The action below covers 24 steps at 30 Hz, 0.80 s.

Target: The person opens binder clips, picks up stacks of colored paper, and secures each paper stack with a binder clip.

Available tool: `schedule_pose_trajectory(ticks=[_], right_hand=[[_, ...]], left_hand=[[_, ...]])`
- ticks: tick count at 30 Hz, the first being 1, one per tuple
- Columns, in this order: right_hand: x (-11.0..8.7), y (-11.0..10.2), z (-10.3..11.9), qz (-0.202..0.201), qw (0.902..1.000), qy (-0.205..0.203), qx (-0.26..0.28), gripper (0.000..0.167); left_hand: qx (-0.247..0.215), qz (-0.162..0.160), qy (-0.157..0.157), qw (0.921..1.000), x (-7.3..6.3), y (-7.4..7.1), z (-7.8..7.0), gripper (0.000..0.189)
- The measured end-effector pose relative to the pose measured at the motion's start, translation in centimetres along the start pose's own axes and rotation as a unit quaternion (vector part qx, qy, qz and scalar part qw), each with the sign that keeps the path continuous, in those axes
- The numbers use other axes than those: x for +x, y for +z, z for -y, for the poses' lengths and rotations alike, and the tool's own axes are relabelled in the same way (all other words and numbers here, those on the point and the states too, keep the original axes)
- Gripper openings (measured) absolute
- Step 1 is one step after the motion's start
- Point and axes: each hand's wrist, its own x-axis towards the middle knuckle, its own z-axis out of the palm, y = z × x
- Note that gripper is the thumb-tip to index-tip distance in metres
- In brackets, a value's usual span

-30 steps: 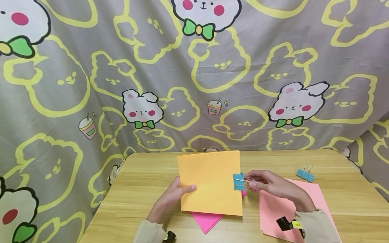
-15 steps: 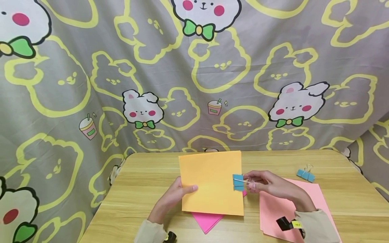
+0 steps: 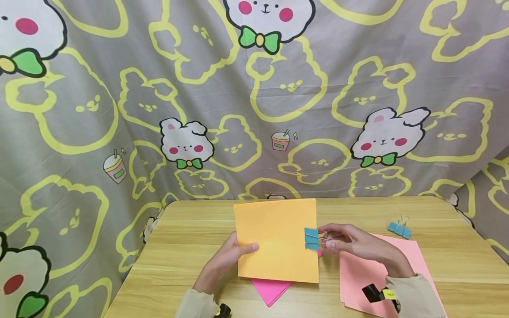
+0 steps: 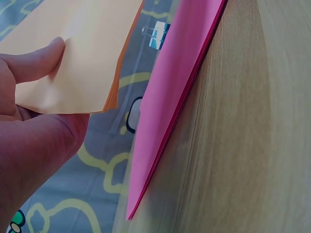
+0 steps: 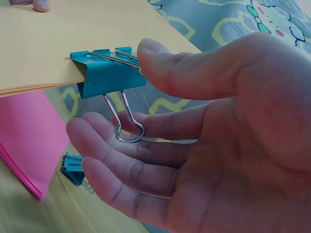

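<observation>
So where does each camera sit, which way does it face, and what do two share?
Head: worn on the head, facing forward and down at the wood-grain table and patterned curtain; left hand, right hand and sleeves show.
Left wrist: on that wrist, facing the orange paper stack and magenta paper stack; only the left hand shows.
Right wrist: on that wrist, facing the blue binder clip; the right hand shows large, with a bit of the left top left.
Shared: both wrist views show both paper stacks.
</observation>
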Motion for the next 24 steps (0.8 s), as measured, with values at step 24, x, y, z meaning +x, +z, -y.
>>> schedule_pose_trajectory(ticks=[24], right_hand=[[0.3, 0.2, 1.4, -0.036, 0.9992, -0.018, 0.004, 0.041]], left_hand=[[-0.026, 0.049, 0.030, 0.9980, -0.5, -1.1, -0.5, 0.048]])
